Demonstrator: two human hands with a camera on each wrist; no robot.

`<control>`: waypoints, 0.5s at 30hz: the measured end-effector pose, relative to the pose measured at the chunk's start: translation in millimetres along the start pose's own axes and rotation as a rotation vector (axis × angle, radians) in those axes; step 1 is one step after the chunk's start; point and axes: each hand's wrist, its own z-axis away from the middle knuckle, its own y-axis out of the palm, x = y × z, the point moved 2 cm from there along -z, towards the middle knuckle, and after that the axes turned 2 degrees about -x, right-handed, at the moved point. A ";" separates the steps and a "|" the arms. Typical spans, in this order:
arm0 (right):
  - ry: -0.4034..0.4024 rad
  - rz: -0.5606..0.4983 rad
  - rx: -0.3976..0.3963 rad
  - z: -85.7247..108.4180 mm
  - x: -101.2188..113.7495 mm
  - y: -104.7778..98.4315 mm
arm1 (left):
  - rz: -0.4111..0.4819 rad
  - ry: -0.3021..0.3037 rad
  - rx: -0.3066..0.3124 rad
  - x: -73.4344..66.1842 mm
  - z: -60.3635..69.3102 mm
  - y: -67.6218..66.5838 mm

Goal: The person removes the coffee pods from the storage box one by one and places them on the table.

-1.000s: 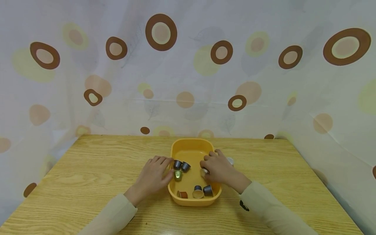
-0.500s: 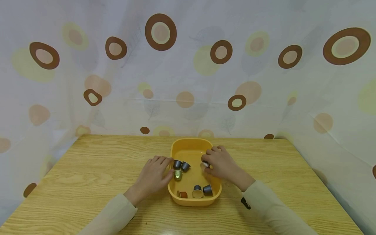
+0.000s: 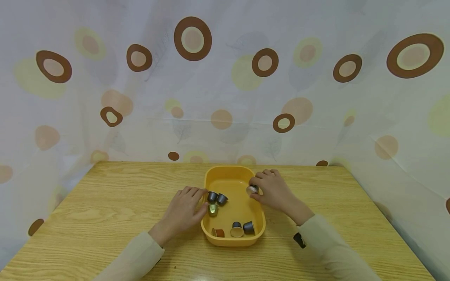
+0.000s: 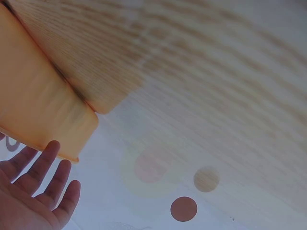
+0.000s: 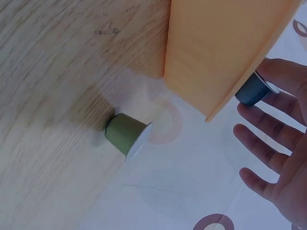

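My right hand (image 3: 275,191) pinches a dark coffee capsule (image 5: 253,90) between thumb and fingers, its pale lid showing, at the right rim of a yellow plastic tray (image 3: 228,183). My left hand (image 3: 183,208) touches the tray's left rim, its fingers extended in the left wrist view. Near that rim, inside the tray, lie two dark capsules (image 3: 222,200) and a green capsule (image 3: 213,210). An orange-brown capsule (image 3: 218,233) and two more dark capsules (image 3: 249,227) lie at the near end.
Outside the tray, a green capsule (image 5: 125,134) lies on its side on the wooden table (image 3: 140,183); my right hand hides it in the head view. A patterned cloth (image 3: 225,86) hangs behind the table and along both sides.
My right hand has lifted the dark capsule from the tray's floor and moved it away from me and right, up to the right rim. The left hand and the other capsules stay put.
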 end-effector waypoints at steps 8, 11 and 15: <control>0.040 0.004 -0.021 2.7 -10.5 -5.3 | 0.002 -0.002 0.003 0.1 0.2 -0.3; 0.060 0.005 -0.015 4.3 -15.2 -5.5 | -0.002 0.004 -0.005 0.0 0.1 -0.5; 0.083 -0.003 -0.017 7.9 -22.8 -5.3 | -0.002 0.006 -0.006 -0.1 0.2 -0.4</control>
